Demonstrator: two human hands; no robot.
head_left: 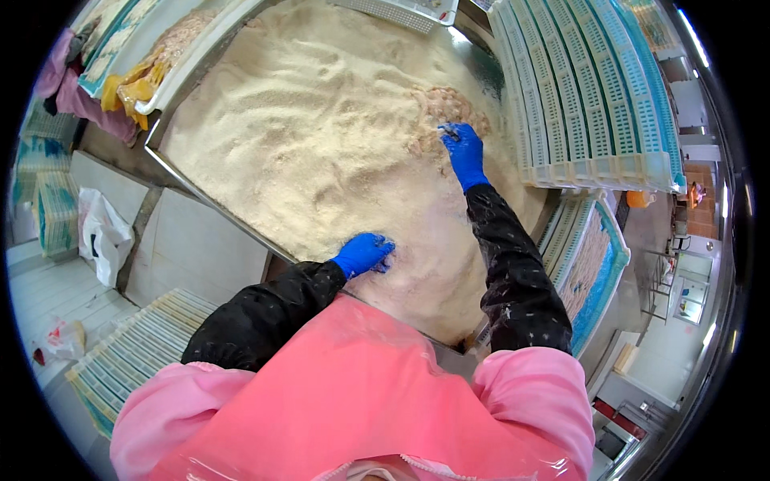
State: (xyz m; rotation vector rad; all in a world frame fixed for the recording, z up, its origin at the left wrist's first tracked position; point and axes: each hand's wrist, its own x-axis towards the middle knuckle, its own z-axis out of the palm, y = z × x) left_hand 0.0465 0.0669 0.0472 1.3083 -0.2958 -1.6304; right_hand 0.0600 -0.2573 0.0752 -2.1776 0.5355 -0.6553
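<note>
A wide metal-edged table (210, 196) is spread with a deep layer of pale yellow, crumb-like coating (313, 104). On its right part lies a heap of pinkish raw meat pieces (446, 104), partly dusted with the crumbs. My right hand (465, 156), in a blue glove, is at the near edge of this heap with its fingers curled in; what they hold is too small to make out. Nearer to me, my left hand (361, 255), also blue-gloved, rests low on the crumbs. Its fingers bend down into them, and their tips are hidden.
Tall stacked plastic trays (585, 96) stand close along the right side, with a lower tray stack (589, 264) nearer me. At far left, a white tub (172, 48) holds meat beside yellow gloves (132, 84). More trays (140, 345) stand at lower left.
</note>
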